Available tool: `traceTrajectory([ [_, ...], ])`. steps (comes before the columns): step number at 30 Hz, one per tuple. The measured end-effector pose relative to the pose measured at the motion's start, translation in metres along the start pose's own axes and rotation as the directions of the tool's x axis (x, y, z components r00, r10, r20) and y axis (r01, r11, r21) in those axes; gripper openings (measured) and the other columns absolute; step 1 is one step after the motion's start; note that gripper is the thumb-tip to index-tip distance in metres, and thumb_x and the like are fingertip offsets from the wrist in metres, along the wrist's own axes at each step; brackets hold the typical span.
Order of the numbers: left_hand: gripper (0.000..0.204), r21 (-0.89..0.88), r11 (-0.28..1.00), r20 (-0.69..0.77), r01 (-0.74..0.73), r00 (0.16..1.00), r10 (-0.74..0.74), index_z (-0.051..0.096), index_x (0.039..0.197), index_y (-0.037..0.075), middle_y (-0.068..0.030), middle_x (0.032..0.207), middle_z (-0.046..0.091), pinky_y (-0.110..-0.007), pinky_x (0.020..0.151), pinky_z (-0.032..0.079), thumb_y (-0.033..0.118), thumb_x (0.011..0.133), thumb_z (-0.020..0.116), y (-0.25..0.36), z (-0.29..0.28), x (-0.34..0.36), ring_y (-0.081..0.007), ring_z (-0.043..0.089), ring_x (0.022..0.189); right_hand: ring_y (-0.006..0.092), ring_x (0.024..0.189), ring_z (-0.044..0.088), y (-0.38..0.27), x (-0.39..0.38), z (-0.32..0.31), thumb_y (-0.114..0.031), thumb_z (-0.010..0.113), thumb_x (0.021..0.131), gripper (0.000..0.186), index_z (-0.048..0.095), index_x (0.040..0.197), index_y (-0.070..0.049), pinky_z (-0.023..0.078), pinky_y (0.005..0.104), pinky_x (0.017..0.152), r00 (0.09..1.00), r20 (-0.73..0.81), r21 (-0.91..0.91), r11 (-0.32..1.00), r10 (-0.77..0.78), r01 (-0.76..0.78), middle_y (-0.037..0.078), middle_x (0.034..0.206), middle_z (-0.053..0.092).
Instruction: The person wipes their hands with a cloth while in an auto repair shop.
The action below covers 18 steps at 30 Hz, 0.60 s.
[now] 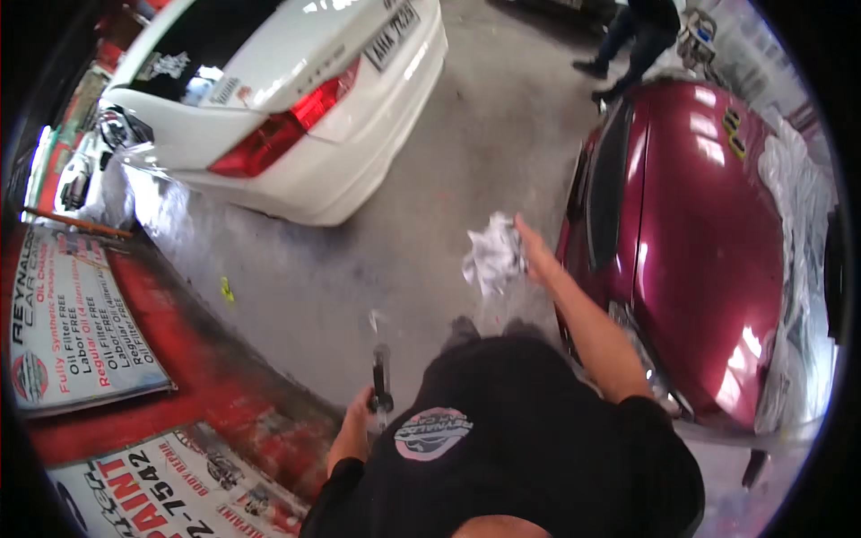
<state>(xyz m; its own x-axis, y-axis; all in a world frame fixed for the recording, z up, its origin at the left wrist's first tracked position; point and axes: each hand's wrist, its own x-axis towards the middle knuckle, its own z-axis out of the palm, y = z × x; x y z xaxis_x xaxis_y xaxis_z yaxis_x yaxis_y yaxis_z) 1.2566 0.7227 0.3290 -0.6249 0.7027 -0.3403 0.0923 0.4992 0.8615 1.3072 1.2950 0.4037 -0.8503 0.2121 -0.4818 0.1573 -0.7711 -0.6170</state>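
My right hand (535, 253) is stretched out ahead, beside the dark red car, with its fingers closed on a crumpled white cloth (495, 257). The cloth hangs loose above the grey floor. Low on my left side, my left hand (359, 417) is wrapped round a black, narrow-headed object (382, 377) that looks like a spray bottle. Its lower part is hard to make out. Neither the cloth nor the black object touches a car.
A glossy dark red car (704, 242) stands close on my right, with clear plastic sheeting (798, 269) along its far side. Ahead left is a white car (296, 117). Printed banners (85, 323) hang on a red wall at left. Another person (641, 40) stands at the far right.
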Motion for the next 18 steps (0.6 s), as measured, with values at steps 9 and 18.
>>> traceTrajectory([
  [9, 0.03, -0.424, 0.797, 0.034, 0.431, 0.887, -0.461, 0.066, 0.1, 0.008, -0.009, 0.08, 0.07, -0.045, 0.061, 0.06, 0.034, 0.095, 0.053, -0.015, -0.002, 0.016, -0.0276, 0.07, 0.068, 0.0163, 0.095, 0.07, 0.006, 0.004, 0.028, -0.008, 0.055, 0.102, 0.023, 0.066, 0.118, 0.003, 0.056, 0.0292, 0.084, 0.964, -0.078, -0.276, 0.935, -0.252, 0.222, 0.01, 0.106, 0.073],
  [18, 0.019, -0.717, 0.099, 0.385, 0.69, 0.51, -0.77, 0.062, 0.085, 0.01, -0.0045, 0.065, 0.062, -0.04, 0.05, 0.054, 0.026, 0.094, 0.06, -0.123, 0.007, 0.032, -0.0219, 0.061, 0.052, 0.0057, 0.064, 0.045, 0.042, 0.019, 0.029, -0.019, 0.064, 0.096, 0.03, 0.058, 0.069, -0.006, 0.035, 0.0266, 0.056, 0.816, -0.085, -0.737, 0.587, -0.572, 0.335, -0.005, 0.068, 0.051],
])
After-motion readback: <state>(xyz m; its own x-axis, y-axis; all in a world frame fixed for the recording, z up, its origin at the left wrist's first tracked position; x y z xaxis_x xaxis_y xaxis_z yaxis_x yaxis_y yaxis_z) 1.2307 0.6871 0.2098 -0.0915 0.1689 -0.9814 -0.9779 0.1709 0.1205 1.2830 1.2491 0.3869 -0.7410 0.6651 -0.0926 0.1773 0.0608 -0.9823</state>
